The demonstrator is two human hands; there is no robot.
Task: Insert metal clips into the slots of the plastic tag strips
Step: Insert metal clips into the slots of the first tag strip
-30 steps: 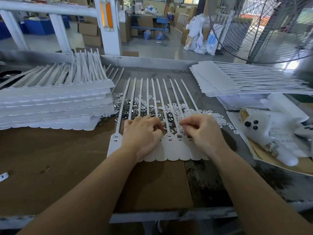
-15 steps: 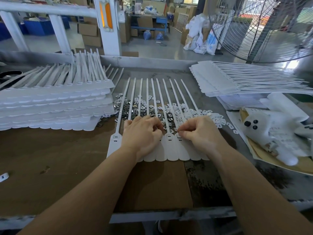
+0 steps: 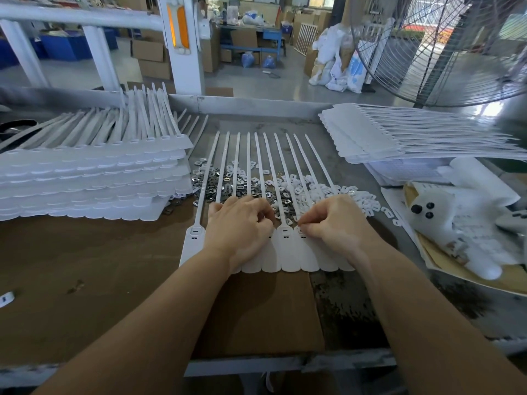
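Looking down at the workbench, we see a row of white plastic tag strips lying side by side in the middle, their flat ends near us and their thin tails fanning away to the far side. Our left hand lies on the left part of the row with its fingers curled downward; we cannot tell whether they hold anything. Our right hand sits on the right part of the row, thumb and forefinger pressed together at the slot of one strip, apparently pinching a small clip that is too tiny to make out. Two strips between the hands and one at the far left of the row show their slots plainly.

Just beyond the hands, under the tails, lies a scattered heap of metal clips, with small white plastic pieces mixed in toward the right. At the left stands a tall stack of tag strips; at the far right lies a flatter stack with its tails pointing right. A white soft toy rests at the right edge on brown paper. A large fan stands beyond the bench at far right.
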